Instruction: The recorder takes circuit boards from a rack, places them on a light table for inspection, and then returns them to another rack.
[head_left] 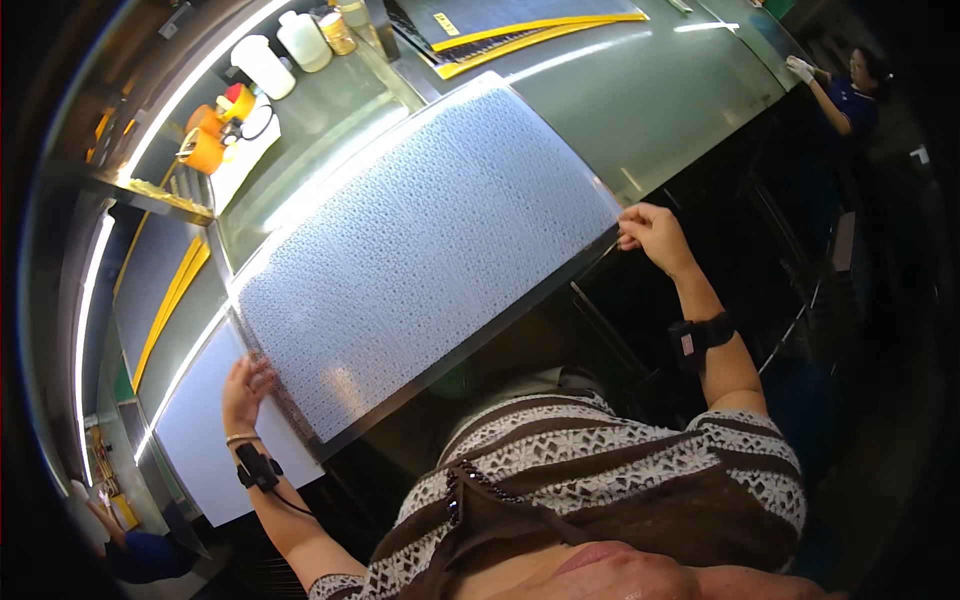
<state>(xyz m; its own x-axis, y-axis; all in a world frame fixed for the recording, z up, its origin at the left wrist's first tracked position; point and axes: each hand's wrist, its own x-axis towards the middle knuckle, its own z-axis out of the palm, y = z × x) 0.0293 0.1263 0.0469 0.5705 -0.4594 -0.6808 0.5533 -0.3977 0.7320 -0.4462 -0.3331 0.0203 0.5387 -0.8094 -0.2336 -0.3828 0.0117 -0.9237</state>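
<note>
A large rectangular translucent sheet (430, 250), bluish white with a dense pattern of small dots and a thin bare border, lies before me at a slant. Its near edge runs along the front of the bench. My right hand (655, 238) pinches its right near corner between thumb and fingers. At the left edge, my left hand (247, 392) has its fingers curled about the border; the exact contact is partly hidden. Beside that hand, to the left, lies a plain white sheet (215, 430).
White bottles (263, 66) and orange tape rolls (203, 150) stand on the bench's far left. Dark panels with yellow edges (540, 25) lie at the back; another yellow-edged panel (165, 290) is at left. A gloved co-worker (855, 95) stands far right; another person (150, 555) is lower left.
</note>
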